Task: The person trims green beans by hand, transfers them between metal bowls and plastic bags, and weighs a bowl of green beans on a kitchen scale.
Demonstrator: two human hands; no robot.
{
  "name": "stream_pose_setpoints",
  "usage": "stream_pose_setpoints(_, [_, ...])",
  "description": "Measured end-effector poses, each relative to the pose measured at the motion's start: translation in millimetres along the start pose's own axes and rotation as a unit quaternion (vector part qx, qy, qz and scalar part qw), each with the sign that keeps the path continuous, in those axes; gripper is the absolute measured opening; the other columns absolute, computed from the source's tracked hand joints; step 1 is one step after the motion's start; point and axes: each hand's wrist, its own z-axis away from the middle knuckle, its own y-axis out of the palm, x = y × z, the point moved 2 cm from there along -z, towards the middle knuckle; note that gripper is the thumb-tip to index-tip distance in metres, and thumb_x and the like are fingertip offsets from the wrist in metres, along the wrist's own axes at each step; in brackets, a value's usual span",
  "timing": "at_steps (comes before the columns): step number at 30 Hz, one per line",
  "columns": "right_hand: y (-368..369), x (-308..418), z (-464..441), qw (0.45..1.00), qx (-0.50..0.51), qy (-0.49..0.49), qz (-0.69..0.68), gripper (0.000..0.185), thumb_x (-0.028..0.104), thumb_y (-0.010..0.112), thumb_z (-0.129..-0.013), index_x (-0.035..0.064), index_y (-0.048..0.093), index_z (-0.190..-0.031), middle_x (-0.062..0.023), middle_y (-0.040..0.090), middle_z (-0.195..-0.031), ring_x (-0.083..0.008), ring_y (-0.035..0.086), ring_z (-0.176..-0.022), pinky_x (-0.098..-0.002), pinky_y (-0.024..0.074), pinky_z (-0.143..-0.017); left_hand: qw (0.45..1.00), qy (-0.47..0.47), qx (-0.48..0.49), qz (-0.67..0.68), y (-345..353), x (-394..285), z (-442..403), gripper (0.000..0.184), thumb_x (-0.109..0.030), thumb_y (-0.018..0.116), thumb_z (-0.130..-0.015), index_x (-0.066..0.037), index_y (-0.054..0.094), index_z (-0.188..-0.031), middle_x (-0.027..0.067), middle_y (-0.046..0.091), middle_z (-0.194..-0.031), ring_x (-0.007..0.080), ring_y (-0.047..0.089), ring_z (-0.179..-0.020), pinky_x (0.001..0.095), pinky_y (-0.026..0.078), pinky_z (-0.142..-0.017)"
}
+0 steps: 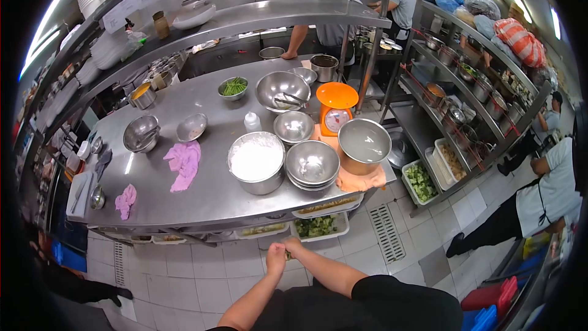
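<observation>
My left hand [275,258] and my right hand [293,247] are close together in front of me, below the near edge of the steel table [202,209]. Both have their fingers curled closed. A small greenish bit shows between them, too small to name. Just beyond my hands, a white tray of chopped green vegetables [318,227] sits on the shelf under the tabletop. Above it on the table stand a pot of white powder [256,158] and stacked steel bowls [313,164].
An orange scale [336,107] and a pot of cloudy liquid [364,140] stand at the table's right end. Pink cloths [182,162] lie on the left. A rack [465,76] with pots is on the right. A co-worker [545,187] stands at far right; a drain grate [387,241] crosses the floor.
</observation>
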Motion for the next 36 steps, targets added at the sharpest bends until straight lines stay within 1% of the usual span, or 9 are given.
stream_pose_setpoints(7, [-9.4, 48.4, 37.3, 0.923, -0.115, -0.069, 0.36, 0.035, 0.027, 0.071, -0.073, -0.0049, 0.07, -0.085, -0.0252, 0.069, -0.101, -0.0321, 0.069, -0.095, -0.0408, 0.0532, -0.078, 0.998, -0.048, -0.024, 0.037, 1.9, -10.9, 3.5, 0.009, -0.017, 0.054, -0.098, -0.009, 0.053, -0.093, -0.0004, 0.052, -0.06, 0.0082, 0.043, -0.045, 0.0251, 0.031, -0.038])
stream_pose_setpoints(10, [-9.2, 56.8, 49.3, 0.849, -0.028, -0.155, 0.504, 0.035, 0.027, 0.07, -0.072, -0.0049, 0.07, -0.086, -0.0257, 0.068, -0.101, -0.0347, 0.068, -0.096, -0.0427, 0.0523, -0.079, 0.999, -0.029, -0.023, 0.036, -4.9, 1.0, -0.2, 0.008, -0.017, 0.054, -0.097, -0.01, 0.053, -0.093, -0.0012, 0.051, -0.06, 0.0081, 0.042, -0.045, 0.025, 0.03, -0.038])
stream_pose_setpoints(14, [10.8, 37.9, 30.8, 0.951, -0.069, -0.038, 0.3, 0.03, 0.024, 0.07, -0.072, -0.0032, 0.071, -0.085, -0.0227, 0.07, -0.094, -0.0313, 0.07, -0.092, -0.0427, 0.0525, -0.077, 0.996, -0.022, -0.082, -0.005, -30.3, -3.3, -10.2, 0.003, -0.009, 0.054, -0.095, -0.008, 0.054, -0.092, -0.0002, 0.053, -0.069, 0.0086, 0.048, -0.058, 0.0253, 0.038, -0.05])
stream_pose_setpoints(16, [20.7, 37.0, 36.2, 0.984, 0.075, 0.016, 0.158, 0.027, 0.021, 0.069, -0.071, -0.0022, 0.071, -0.084, -0.0182, 0.071, -0.088, -0.027, 0.069, -0.086, -0.0419, 0.0524, -0.072, 0.996, -0.021, -0.087, 0.011, -33.0, 0.1, -13.9, 0.003, -0.009, 0.054, -0.095, -0.008, 0.054, -0.091, 0.0001, 0.054, -0.067, 0.0088, 0.048, -0.057, 0.025, 0.038, -0.05])
stream_pose_setpoints(21, [12.0, 50.9, 41.7, 0.896, 0.082, -0.035, 0.435, 0.027, 0.021, 0.07, -0.068, 0.0001, 0.072, -0.086, -0.0164, 0.071, -0.092, -0.0286, 0.068, -0.085, -0.041, 0.0515, -0.069, 0.998, -0.027, -0.044, 0.02, -21.7, -17.3, -3.0, 0.008, -0.014, 0.056, -0.096, -0.009, 0.054, -0.09, 0.0001, 0.053, -0.061, 0.0087, 0.045, -0.051, 0.0254, 0.034, -0.044])
stream_pose_setpoints(23, [15.8, 51.1, 37.2, 0.707, 0.211, -0.202, 0.644, 0.042, 0.03, 0.068, -0.071, 0.0019, 0.072, -0.102, -0.0178, 0.068, -0.114, -0.034, 0.066, -0.103, -0.0449, 0.0518, -0.085, 0.999, -0.003, -0.039, -0.006, -15.3, -28.4, 2.3, 0.01, -0.015, 0.056, -0.097, -0.008, 0.054, -0.09, 0.0004, 0.054, -0.061, 0.0087, 0.046, -0.051, 0.0257, 0.035, -0.046])
stream_pose_setpoints(27, [12.2, 53.7, 66.5, 0.765, 0.183, -0.188, 0.588, 0.043, 0.036, 0.059, -0.081, 0.0073, 0.071, -0.111, -0.0152, 0.064, -0.123, -0.0344, 0.062, -0.113, -0.0433, 0.0475, -0.096, 0.994, 0.037, -0.032, -0.103, -18.3, -32.9, 3.8, 0.012, -0.016, 0.057, -0.096, -0.007, 0.055, -0.089, 0.0002, 0.055, -0.062, 0.0087, 0.049, -0.054, 0.0263, 0.038, -0.051])
stream_pose_setpoints(33, [22.4, 112.5, 145.9, 0.714, 0.154, -0.113, 0.673, 0.04, 0.034, 0.051, -0.089, 0.0085, 0.07, -0.114, -0.0163, 0.063, -0.125, -0.033, 0.061, -0.116, -0.044, 0.0475, -0.097, 0.994, -0.059, -0.066, -0.065, -51.1, -27.3, 10.8, 0.009, -0.015, 0.057, -0.094, -0.007, 0.055, -0.091, 0.0006, 0.054, -0.061, 0.0094, 0.049, -0.051, 0.026, 0.038, -0.048])
stream_pose_setpoints(36, [19.0, 115.8, 164.0, 0.677, 0.147, -0.203, 0.692, 0.035, 0.029, 0.048, -0.094, 0.0067, 0.071, -0.109, -0.0174, 0.065, -0.121, -0.0332, 0.062, -0.113, -0.0448, 0.0499, -0.092, 0.997, -0.035, -0.049, -0.048, -65.9, -31.7, 10.3, 0.011, -0.016, 0.057, -0.095, -0.007, 0.055, -0.09, 0.0001, 0.054, -0.061, 0.009, 0.048, -0.051, 0.0266, 0.037, -0.046])
